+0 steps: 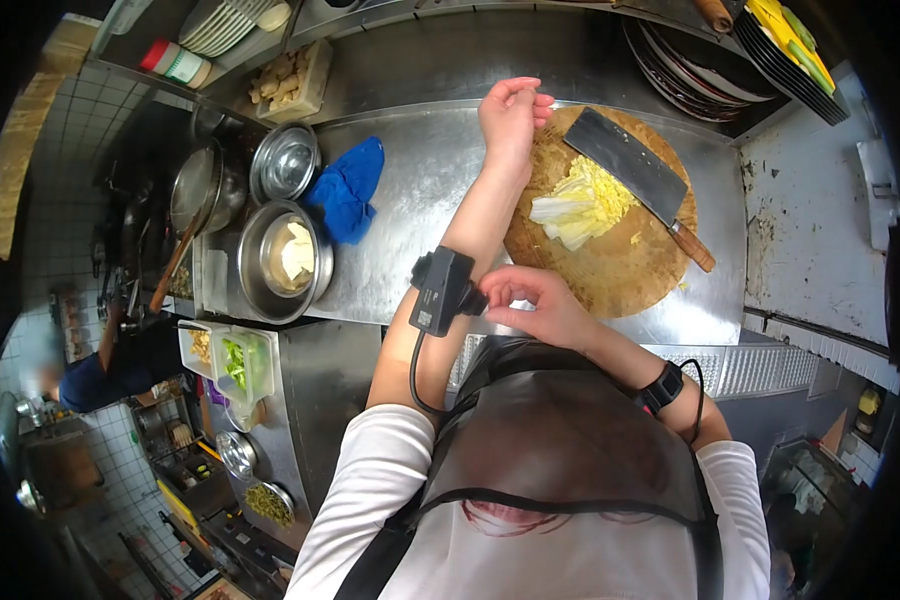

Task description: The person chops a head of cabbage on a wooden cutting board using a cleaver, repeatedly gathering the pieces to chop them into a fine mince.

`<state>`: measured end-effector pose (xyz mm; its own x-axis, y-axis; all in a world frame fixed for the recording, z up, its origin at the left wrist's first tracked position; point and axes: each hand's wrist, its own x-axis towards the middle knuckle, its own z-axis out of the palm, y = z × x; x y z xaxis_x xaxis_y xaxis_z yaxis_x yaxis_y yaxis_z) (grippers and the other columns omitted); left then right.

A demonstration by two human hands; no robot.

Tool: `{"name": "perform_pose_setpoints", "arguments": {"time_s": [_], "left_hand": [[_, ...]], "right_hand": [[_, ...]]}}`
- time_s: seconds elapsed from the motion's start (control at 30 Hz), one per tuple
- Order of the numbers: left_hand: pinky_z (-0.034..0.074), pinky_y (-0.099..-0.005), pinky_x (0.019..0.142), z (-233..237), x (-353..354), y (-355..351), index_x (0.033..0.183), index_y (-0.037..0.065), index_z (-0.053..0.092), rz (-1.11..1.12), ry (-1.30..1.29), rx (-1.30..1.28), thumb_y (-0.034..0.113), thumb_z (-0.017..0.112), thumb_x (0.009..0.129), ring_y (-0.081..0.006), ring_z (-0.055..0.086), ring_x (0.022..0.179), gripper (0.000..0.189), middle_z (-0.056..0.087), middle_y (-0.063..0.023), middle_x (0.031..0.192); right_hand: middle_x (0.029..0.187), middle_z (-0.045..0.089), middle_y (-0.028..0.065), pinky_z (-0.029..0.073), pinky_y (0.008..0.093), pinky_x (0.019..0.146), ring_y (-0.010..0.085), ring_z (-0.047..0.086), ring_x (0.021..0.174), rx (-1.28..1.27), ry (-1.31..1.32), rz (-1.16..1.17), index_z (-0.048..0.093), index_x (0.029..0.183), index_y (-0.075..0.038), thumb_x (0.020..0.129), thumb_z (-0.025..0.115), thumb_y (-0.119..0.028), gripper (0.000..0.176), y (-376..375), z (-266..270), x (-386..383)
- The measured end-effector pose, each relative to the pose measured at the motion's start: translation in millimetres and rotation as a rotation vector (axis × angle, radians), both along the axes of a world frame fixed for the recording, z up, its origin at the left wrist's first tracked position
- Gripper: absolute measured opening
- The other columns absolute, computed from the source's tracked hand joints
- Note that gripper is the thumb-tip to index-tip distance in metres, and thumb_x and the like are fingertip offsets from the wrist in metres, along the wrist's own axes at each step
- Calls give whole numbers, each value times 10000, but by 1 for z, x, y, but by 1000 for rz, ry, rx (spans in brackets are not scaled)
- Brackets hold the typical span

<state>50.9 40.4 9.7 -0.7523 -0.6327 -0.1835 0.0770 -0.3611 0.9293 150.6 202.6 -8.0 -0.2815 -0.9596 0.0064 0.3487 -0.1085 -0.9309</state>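
Note:
My left hand (515,112) hangs above the far left edge of the round wooden chopping board (580,275), its fingers loosely bent and holding nothing. A black boxy camera-like device (444,292) with a cable sits on my left forearm. My right hand (545,308) has its thumb and fingertips pinched at the device's right side. On the board lie shredded napa cabbage (610,190) and a larger cut piece of cabbage leaf (568,217). A cleaver (635,165) rests flat beside and partly over the shreds, its wooden handle pointing toward the near right.
Left of the board are a blue cloth (350,190), a metal bowl (285,160) and another bowl (250,268) with pale pieces inside. Ginger fills a white bin (315,90) behind. Plates (685,75) stand on the back shelf. Another person (110,375) works far left.

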Motion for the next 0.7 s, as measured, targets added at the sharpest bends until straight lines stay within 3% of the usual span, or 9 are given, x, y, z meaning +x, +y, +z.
{"name": "perform_pose_setpoints", "arguments": {"time_s": [0.07,0.17,0.27,0.33,0.53,0.7], "left_hand": [[492,-234,637,2,-1,1,1019,42,604,16,-3,-54,87,509,937,-100,601,695,134,658,-66,823],[493,-232,628,0,1,14,1016,38,606,-48,-2,-3,77,505,933,-99,599,690,136,657,-67,819],[495,-232,624,-1,2,14,1024,38,605,-34,-18,5,82,513,929,-98,601,693,140,657,-64,822],[496,-232,625,-2,4,10,1028,38,604,-15,-29,12,86,516,929,-99,602,697,141,657,-64,824],[496,-236,637,15,5,12,1032,45,598,26,-36,83,95,517,925,-100,598,698,143,650,-59,828],[493,-256,656,26,5,18,1045,53,589,13,64,229,114,538,921,-123,590,721,147,626,-57,827]], "right_hand": [[868,577,-25,445,214,727,46,531,799,6,-65,21,607,970,-24,828,692,-4,166,1,0,-2],[749,549,-29,445,215,675,41,520,703,-78,-23,152,604,978,-13,830,710,-54,186,1,-4,-9],[744,559,-14,445,229,660,48,525,696,-15,166,239,611,966,-14,827,715,-57,179,6,-5,-12],[727,562,7,441,243,644,70,530,675,1,246,60,607,910,-5,815,716,-47,151,9,-2,-5],[848,590,87,462,308,738,210,591,818,-84,425,-13,593,883,12,784,698,-5,146,8,0,-15],[868,591,100,473,330,741,237,590,829,-131,476,-58,605,895,14,778,683,-4,142,11,-4,-17]]}}
